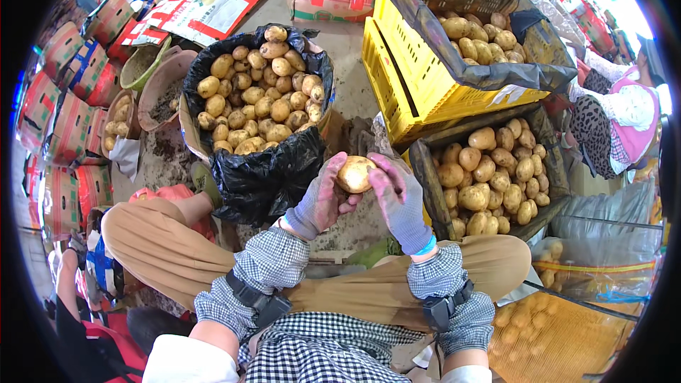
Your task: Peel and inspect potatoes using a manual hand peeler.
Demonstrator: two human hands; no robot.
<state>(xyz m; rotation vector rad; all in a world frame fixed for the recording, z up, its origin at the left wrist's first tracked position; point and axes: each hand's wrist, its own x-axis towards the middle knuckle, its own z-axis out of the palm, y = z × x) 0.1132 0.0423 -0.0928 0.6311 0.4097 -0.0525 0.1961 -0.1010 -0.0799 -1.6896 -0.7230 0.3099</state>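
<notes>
My left hand [322, 198] and my right hand [397, 202], in grey gloves with pink-stained fingers, are closed on a single pale yellow potato [355, 174] held up at the centre. Just beyond them on the left stands a round container [255, 180] lined with black plastic and heaped with potatoes [255, 92]. Beside my right hand is a dark-lined crate [557, 167] full of potatoes [481, 197]. Behind it, two yellow crates [425, 64] are stacked, the top one holding potatoes [475, 39].
Stacked cardboard boxes [67, 128] line the left, near small baskets [156, 99] and flat printed cardboard [202, 3]. A person in a pink apron [631, 106] is at the far right. Bagged potatoes [525, 323] lie at lower right. Bare dirty floor [340, 230] shows between containers.
</notes>
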